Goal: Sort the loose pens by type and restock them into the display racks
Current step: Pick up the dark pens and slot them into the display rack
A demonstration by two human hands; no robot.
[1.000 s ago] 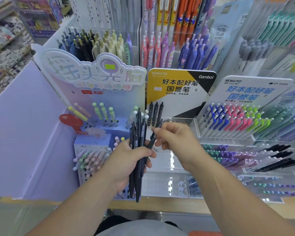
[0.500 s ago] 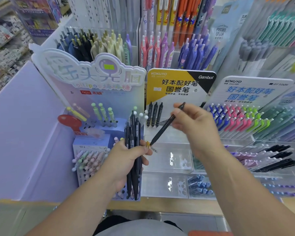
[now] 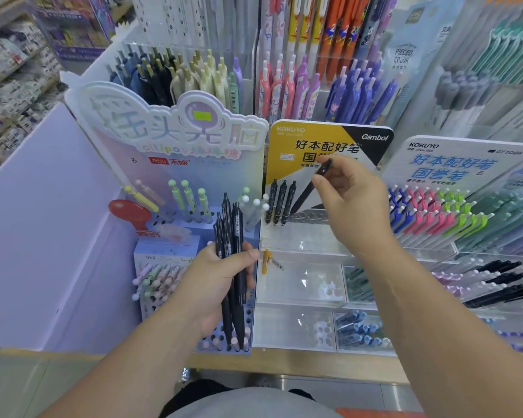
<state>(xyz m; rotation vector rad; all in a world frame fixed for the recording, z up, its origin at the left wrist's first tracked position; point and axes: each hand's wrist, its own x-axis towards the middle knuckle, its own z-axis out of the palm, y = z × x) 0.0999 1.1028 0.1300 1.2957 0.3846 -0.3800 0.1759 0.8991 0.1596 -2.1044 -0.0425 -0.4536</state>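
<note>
My left hand (image 3: pixel 221 279) grips a bundle of several black pens (image 3: pixel 231 236), held upright in front of the lilac rack. A single black pen (image 3: pixel 307 191) is pinched at its top in my right hand (image 3: pixel 349 203). It slants down to the left, its tip at the holed clear rack (image 3: pixel 311 217) under the yellow Kokuyo Gambol sign (image 3: pixel 287 167). Three matching black pens (image 3: pixel 281 203) stand in that rack just left of the tip.
A lilac lollipop-pen display (image 3: pixel 175 146) stands left with pastel pens. A rack of blue, pink and green pens (image 3: pixel 429 212) sits right. Clear bins (image 3: pixel 299 285) lie below, with an orange clip (image 3: pixel 265 260) at their edge. Taller pen racks (image 3: pixel 284 86) fill the back.
My right hand drew one black pen out of the bundle, lifted it up and right, then brought its tip down to the rack beside the three standing pens. The left hand barely moved.
</note>
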